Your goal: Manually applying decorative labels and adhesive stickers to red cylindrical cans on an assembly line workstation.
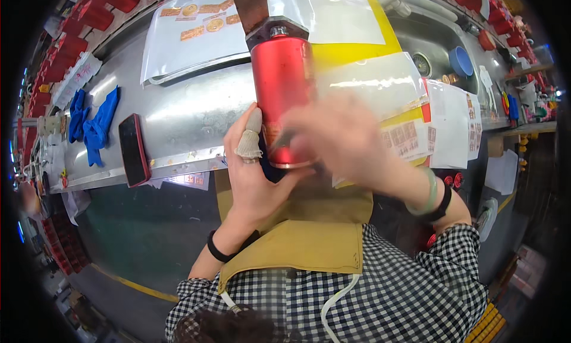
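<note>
A shiny red metal cylinder lies lengthwise before me, its far end against a dark angular metal holder with a bolt. My left hand cups its near left side, fingers along the side and thumb by the near rim. One finger wears a knitted off-white finger sleeve. Over the cylinder's near right side is my right hand, smeared by motion, its fingers curled together. A small dark shape shows at its fingertips against the cylinder; its kind is too blurred to tell. Part of the cylinder's printed side is hidden behind that hand.
A phone and blue gloves lie left on the metal bench. Clear sheets with gold-brown printed labels are behind. Right are a yellow board, label sheets, and a sink with a blue bowl.
</note>
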`<state>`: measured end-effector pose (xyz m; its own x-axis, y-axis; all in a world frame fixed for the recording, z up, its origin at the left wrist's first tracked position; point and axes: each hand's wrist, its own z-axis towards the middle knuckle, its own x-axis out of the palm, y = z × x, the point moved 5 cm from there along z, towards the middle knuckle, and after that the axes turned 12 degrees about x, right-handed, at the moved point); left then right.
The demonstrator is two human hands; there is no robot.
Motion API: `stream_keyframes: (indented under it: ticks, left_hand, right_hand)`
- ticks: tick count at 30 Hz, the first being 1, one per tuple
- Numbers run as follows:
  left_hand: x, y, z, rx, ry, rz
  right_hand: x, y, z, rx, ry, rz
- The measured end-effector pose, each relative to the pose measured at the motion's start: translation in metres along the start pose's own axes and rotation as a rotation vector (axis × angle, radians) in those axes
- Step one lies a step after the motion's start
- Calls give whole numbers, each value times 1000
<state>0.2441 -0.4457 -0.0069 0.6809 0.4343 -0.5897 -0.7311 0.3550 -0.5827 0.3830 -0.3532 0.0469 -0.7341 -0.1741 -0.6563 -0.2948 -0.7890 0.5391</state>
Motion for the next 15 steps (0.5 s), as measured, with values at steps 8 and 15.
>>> stream_keyframes:
  ticks: [8,15]
  left_hand:
    - [-2,19,-10,62,68,59]
    - [4,25,-16,74,116,63]
  right_hand:
    - [3,18,-15,-166,69,-10]
    - [7,-1,-26,-268,-60,-85]
